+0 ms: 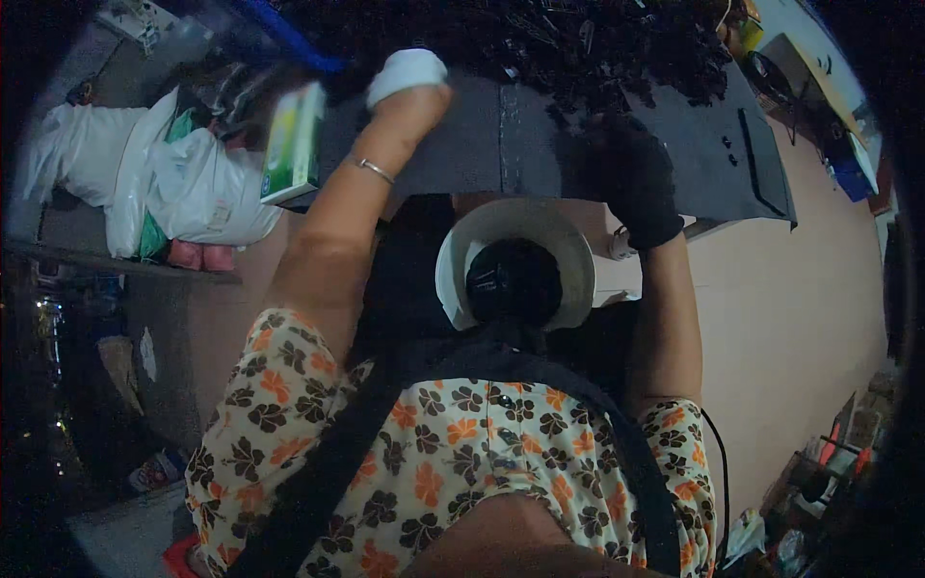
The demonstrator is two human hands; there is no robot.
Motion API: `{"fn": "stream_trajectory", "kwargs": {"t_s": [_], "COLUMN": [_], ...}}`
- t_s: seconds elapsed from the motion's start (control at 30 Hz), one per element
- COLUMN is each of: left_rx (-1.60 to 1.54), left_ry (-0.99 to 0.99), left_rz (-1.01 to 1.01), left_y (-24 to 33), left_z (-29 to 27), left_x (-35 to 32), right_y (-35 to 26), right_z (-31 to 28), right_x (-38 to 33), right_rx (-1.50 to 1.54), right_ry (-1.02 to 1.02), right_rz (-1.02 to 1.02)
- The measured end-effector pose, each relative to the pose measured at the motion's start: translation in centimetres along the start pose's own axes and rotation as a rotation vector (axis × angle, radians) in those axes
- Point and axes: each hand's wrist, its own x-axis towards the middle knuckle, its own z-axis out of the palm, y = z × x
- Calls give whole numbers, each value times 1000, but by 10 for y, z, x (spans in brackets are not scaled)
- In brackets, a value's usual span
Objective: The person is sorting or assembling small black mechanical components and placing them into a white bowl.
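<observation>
My left hand [407, 75] wears a white glove and is bunched up at the near edge of a pile of small dark parts [588, 43] on a dark grey table [482, 144]. A thin bangle [374, 170] sits on that wrist. My right hand [631, 178] wears a black glove and rests on the table just below the pile, with its fingers lost against the dark surface. Below the table edge, between my arms, is a white bowl [568, 241] with dark contents. I cannot see whether either hand holds anything.
A green and white box [294, 144] stands at the table's left end beside my left forearm. White plastic bags [154, 173] lie on a shelf at the left. A blue strip [289, 39] runs above the box. Pinkish floor [790, 318] spreads to the right, with clutter at the lower right.
</observation>
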Motion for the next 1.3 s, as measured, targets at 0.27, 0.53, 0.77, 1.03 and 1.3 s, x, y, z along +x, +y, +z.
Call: {"fn": "stream_trajectory", "kwargs": {"t_s": [0.27,0.53,0.77,1.03,1.3], "left_rx": [-1105,-1998,-1944,-1642,-1693], "left_ry": [-257,-636,-712,-637,-410], "left_rz": [-94,-169,-163,70,-7], "left_y": [-14,20,26,31,40], "left_z": [-9,-28,-37,-55,-44], "left_x": [-58,-85,-89,-99,-107], "right_y": [-17,-32,-36,-37,-40], "right_z": [22,26,21,18,29], "right_x": [-12,-17,-18,-20,-23], "right_rx": [-31,42,-21,21,298], "right_ry": [175,141,81,80,218], "right_rz": [-291,-490,-455,-462,-3]}}
